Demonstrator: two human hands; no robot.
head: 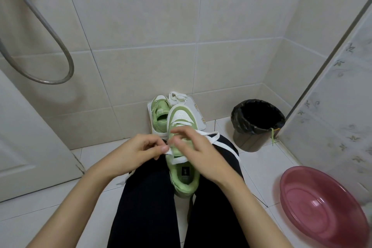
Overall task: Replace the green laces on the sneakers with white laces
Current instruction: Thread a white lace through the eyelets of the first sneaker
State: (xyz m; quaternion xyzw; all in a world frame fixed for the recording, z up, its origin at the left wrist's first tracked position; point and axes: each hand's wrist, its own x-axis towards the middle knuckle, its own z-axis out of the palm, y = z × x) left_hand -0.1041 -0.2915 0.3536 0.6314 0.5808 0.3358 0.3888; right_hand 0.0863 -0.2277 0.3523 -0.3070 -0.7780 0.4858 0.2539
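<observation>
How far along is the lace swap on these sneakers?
Done: a green lace hangs from the bin, so old laces look removed. In hand: the left hand and right hand pinch a white lace at the sneaker between the knees, partly threaded. Left: finishing it, then the second sneaker, which seems unlaced, with a spare white lace beside it.

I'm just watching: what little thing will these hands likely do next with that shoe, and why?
Probably thread the white lace through the next eyelets and draw it snug. The left hand and right hand both seem to pinch it over the green sneaker held between the knees. One crossing shows near the toe, and slack lace loops out over the right knee.
</observation>
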